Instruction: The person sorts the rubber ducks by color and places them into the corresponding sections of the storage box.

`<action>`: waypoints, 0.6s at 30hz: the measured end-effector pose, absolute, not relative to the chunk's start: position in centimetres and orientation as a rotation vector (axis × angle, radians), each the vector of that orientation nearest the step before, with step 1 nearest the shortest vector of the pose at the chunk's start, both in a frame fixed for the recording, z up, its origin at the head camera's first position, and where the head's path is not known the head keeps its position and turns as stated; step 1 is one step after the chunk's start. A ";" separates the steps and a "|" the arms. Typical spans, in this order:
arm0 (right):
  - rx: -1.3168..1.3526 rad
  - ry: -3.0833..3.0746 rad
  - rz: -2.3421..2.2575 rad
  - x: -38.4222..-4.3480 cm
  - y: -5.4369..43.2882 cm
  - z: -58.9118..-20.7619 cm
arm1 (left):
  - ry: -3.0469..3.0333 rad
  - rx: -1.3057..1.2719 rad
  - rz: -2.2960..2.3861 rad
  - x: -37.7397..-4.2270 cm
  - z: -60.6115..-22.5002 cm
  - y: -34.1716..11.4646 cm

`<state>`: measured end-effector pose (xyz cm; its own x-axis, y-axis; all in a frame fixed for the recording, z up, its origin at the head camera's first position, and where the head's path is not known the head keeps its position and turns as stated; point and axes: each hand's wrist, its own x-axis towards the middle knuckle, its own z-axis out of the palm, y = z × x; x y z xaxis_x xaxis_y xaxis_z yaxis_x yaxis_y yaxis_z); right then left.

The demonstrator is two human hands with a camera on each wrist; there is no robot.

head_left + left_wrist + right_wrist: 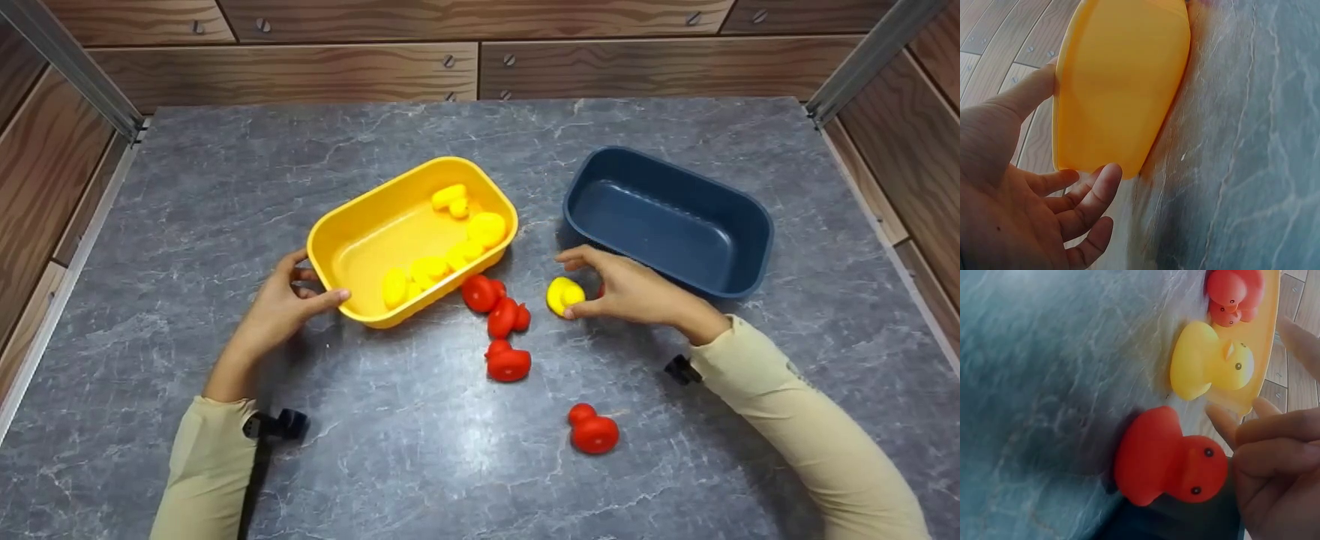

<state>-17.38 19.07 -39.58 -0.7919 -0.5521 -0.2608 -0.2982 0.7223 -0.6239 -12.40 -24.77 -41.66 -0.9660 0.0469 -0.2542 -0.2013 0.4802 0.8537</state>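
Observation:
My left hand [281, 304] holds the near-left end of a yellow tub [360, 206], its thumb over the rim and its fingers at the outer side. Several yellow rubber ducks [487, 229] lie inside, mostly along the near wall. My right hand [634, 289] hovers round another yellow duck [556, 295] on the table, thumb and fingers spread apart. In the right wrist view that yellow duck [1190, 365] stands clear of the fingers. A red duck [1151, 455] sits close by the hand, mostly hidden under it in the head view.
A dark blue tub [652, 221] stands at the right behind my right hand. Red ducks [508, 364] lie in a row in front of the yellow tub, and one more red duck [595, 433] is nearer me. Wood-patterned panels [337, 71] border the grey marbled table [375, 450].

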 end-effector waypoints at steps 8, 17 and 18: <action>-0.699 2.502 -0.628 -17.4 18.8 -39.4 | 2.491 -0.125 1.474 -12.5 -41.8 -24.8; -0.731 2.500 -0.552 -17.4 18.6 -39.2 | 2.496 -0.135 1.479 -12.4 -41.6 -24.8; -0.735 2.502 -0.547 -17.4 18.7 -39.2 | 2.499 -0.134 1.477 -12.4 -41.6 -24.8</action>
<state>-17.41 18.65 -39.16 -0.7449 -0.5832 -0.3241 -0.3948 0.7768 -0.4906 -12.43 -24.77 -41.57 -0.9681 0.0406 -0.2474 -0.1972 0.4862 0.8513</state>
